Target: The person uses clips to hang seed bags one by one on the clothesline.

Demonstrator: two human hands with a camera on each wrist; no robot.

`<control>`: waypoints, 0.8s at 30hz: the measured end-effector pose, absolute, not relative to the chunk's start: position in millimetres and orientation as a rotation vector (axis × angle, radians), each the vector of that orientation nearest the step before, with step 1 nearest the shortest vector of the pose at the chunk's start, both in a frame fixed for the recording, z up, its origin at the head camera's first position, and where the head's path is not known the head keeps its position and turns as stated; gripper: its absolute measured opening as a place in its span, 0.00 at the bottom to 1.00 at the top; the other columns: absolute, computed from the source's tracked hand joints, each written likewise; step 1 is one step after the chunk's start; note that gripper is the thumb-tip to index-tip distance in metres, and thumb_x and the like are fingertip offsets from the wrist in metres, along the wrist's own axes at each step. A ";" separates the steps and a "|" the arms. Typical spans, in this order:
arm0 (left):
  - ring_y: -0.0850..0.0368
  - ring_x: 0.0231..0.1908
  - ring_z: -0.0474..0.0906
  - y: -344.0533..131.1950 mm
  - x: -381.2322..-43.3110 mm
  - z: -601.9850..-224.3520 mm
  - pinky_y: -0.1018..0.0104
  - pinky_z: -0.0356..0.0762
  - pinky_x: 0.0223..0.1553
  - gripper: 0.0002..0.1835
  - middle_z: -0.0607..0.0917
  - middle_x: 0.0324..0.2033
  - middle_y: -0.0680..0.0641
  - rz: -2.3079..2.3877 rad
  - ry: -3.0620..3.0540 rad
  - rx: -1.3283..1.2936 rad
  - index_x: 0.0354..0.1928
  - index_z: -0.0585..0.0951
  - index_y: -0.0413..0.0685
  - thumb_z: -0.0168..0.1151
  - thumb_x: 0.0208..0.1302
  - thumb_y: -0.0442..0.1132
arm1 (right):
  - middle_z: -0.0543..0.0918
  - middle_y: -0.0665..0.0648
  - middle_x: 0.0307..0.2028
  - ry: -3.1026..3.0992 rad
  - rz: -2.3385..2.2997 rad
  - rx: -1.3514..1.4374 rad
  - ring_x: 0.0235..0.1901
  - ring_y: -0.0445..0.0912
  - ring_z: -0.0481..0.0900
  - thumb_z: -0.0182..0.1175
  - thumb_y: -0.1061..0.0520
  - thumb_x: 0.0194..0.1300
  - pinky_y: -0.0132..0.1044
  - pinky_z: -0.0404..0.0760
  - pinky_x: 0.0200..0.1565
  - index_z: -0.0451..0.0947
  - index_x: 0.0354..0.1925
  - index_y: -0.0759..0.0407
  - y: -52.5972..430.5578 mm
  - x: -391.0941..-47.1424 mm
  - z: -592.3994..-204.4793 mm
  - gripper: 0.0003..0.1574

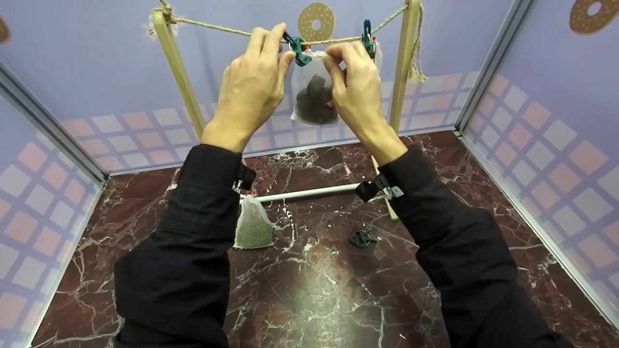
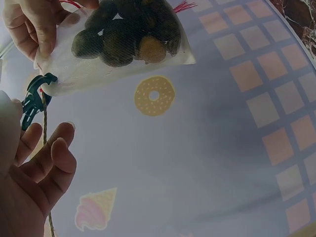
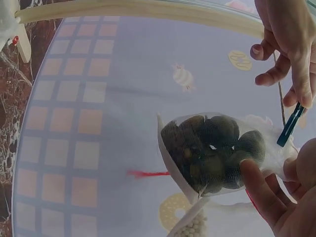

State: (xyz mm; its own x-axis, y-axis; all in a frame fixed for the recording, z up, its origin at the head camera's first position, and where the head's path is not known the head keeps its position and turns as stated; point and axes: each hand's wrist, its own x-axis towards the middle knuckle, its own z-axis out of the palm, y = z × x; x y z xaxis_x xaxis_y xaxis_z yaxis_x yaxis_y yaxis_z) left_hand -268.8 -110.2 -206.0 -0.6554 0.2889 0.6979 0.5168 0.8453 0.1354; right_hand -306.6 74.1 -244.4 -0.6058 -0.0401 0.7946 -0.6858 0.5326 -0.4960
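Mesh bag (image 1: 313, 99) in right hand (image 1: 357, 82)

My fingers (image 1: 272, 41) are at work in a small, set-up booth (image 1: 556, 63) rather than an ordinary room; whether it belongs to a lab or a studio I cannot tell. Pale panels (image 1: 111, 58) printed with doughnuts (image 1: 304, 21) and checks (image 1: 138, 119) wall it in, metal strips (image 1: 492, 64) run along the corners, and a dark, marble-patterned surface (image 1: 309, 299) lies between them.
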 end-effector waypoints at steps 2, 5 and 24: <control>0.44 0.33 0.81 -109.8 -269.9 -206.5 0.53 0.85 0.37 0.28 0.77 0.52 0.40 -0.428 -2.312 -0.599 0.72 0.67 0.37 0.41 0.82 0.49 | 0.81 0.59 0.44 -2.007 1.075 0.596 0.41 0.44 0.78 0.58 0.59 0.75 0.32 0.78 0.43 0.81 0.46 0.67 75.1 -307.1 -244.4 0.11; 0.44 0.32 0.80 -108.9 -270.3 -206.3 0.53 0.85 0.36 0.28 0.78 0.51 0.39 -0.415 -2.296 -0.620 0.73 0.66 0.36 0.41 0.83 0.47 | 0.81 0.58 0.44 -1.977 1.064 0.610 0.40 0.43 0.77 0.59 0.59 0.75 0.33 0.77 0.43 0.82 0.45 0.66 76.1 -306.2 -243.0 0.10; 0.44 0.29 0.80 -112.5 -268.7 -202.1 0.51 0.85 0.36 0.22 0.80 0.45 0.41 -0.397 -2.270 -0.622 0.62 0.75 0.37 0.43 0.82 0.47 | 0.81 0.55 0.44 -2.043 1.068 0.601 0.39 0.40 0.76 0.57 0.56 0.76 0.30 0.77 0.41 0.82 0.47 0.63 70.8 -300.0 -238.6 0.12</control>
State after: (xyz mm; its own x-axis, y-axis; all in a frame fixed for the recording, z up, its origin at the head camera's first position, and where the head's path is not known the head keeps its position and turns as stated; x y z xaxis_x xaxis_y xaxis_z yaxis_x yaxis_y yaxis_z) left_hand -268.7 -112.5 -202.1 -0.6108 0.3144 0.7267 0.5422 0.8349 0.0945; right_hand -300.0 70.8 -238.6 -0.6152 -0.0648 0.7857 -0.6822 0.5432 -0.4894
